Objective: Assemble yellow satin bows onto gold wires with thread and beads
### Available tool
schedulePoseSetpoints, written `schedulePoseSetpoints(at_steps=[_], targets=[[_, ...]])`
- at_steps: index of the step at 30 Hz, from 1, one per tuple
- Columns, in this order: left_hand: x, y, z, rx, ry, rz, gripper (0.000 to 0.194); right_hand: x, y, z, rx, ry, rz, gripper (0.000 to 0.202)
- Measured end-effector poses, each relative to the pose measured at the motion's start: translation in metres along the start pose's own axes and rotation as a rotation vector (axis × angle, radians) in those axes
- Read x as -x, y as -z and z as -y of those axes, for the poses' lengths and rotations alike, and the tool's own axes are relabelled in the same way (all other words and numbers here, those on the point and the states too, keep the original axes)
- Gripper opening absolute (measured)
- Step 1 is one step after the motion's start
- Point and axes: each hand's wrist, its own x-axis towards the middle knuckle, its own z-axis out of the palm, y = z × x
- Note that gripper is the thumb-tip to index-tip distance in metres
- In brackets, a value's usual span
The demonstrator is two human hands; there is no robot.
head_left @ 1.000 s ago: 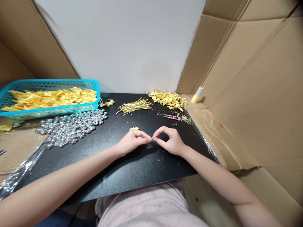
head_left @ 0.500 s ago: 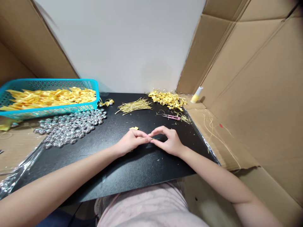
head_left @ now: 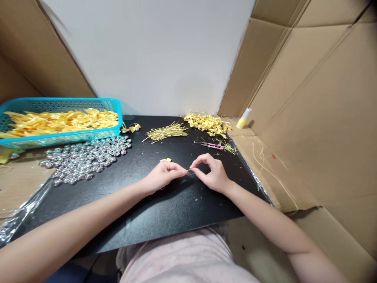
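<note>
In front of the pink snips [head_left: 215, 146], a thin strand [head_left: 189, 170] is pinched between the fingertips of left hand [head_left: 160, 177] and right hand [head_left: 215, 177]; beaded bows [head_left: 207, 124] behind seem finished — yellow ribbons [head_left: 63, 122] far left, apparently unbeaded.

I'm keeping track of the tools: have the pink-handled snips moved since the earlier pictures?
No. The pink-handled snips lie in the same place on the black tabletop, still beside the yellow clippings.
</note>
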Motion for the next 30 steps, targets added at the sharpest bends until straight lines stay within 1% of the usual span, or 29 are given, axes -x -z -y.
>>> schedulePoseSetpoints(at_steps=[3,5,7,9,11,12,15,18,22,25,27,28,30], targets=[[0.000,-0.001,-0.001,0.011,0.007,-0.022,0.041,-0.001,0.006,-0.002,0.008,0.011,-0.083,0.014],[0.000,-0.001,-0.002,0.019,0.005,-0.029,0.040,-0.001,0.010,-0.002,-0.011,0.016,-0.123,0.020],[0.000,-0.001,-0.002,0.018,0.004,-0.030,0.040,-0.001,0.010,0.000,-0.011,0.021,-0.085,0.029],[0.000,0.000,0.000,0.007,0.002,-0.027,0.041,0.000,0.007,0.001,0.013,0.022,0.010,0.035],[-0.001,0.001,0.001,-0.005,-0.010,-0.022,0.042,0.001,0.001,0.001,0.045,0.030,0.082,0.031],[-0.001,0.001,0.002,-0.008,-0.015,-0.017,0.043,0.001,-0.002,0.000,0.058,0.038,0.093,0.027],[-0.002,0.001,0.004,-0.016,-0.026,0.001,0.043,0.003,-0.007,-0.003,0.059,0.057,0.072,0.016],[-0.002,0.000,0.002,-0.010,-0.027,0.008,0.041,0.003,-0.006,-0.005,0.051,0.047,0.052,0.017],[-0.001,-0.002,-0.002,0.008,-0.009,-0.014,0.039,0.001,-0.003,-0.003,0.079,0.038,0.041,0.017],[0.000,-0.003,-0.003,0.014,0.000,-0.037,0.038,-0.005,0.004,-0.008,0.091,0.045,0.042,0.016],[0.000,-0.003,-0.003,0.021,0.005,-0.048,0.038,-0.011,0.015,-0.019,0.119,0.003,0.028,0.020],[0.000,-0.003,-0.002,0.024,0.008,-0.050,0.037,-0.014,0.022,-0.027,0.162,-0.033,0.017,0.024],[0.000,-0.003,-0.002,0.030,0.013,-0.044,0.037,-0.020,0.037,-0.045,0.346,-0.125,0.000,0.028]])
